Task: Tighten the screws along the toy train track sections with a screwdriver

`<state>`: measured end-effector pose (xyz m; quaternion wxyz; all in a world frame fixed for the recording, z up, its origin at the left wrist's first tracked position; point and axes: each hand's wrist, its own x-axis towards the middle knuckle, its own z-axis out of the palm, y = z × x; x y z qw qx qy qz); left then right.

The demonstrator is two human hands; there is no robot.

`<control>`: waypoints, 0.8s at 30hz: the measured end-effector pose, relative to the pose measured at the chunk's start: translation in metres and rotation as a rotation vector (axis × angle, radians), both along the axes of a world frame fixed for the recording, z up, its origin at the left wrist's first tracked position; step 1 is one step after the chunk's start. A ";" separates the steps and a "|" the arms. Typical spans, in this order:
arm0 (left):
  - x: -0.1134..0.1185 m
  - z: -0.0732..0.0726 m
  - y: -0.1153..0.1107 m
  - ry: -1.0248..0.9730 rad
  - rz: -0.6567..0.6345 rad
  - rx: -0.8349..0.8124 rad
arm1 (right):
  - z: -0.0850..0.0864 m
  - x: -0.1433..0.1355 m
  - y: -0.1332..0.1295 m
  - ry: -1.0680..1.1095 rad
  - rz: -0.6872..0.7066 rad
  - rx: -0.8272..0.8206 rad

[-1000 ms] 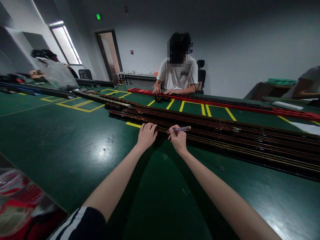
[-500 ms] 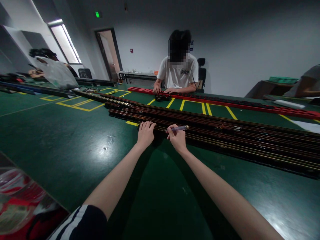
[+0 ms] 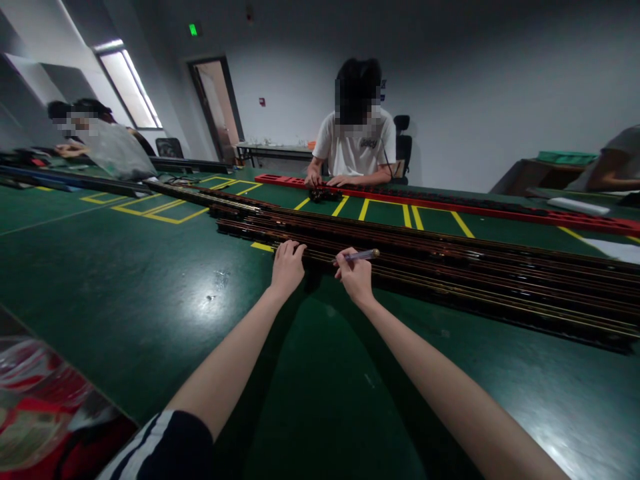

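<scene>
Left hand [image 3: 289, 268] farther left along strips [image 3: 450, 270]

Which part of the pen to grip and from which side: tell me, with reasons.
Probably best to grip the pen by its free back end, coming from the person's right. The right hand pinches it nearer the other end, and its slim, straight barrel slants so that the back end sticks out past that hand, in front of the dark strips.
</scene>
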<state>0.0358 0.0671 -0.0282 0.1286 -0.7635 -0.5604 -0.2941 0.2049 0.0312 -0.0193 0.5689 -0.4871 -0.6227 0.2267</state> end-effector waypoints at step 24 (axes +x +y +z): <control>0.003 0.001 0.000 0.042 -0.104 -0.052 | -0.002 0.002 0.002 -0.003 -0.034 0.009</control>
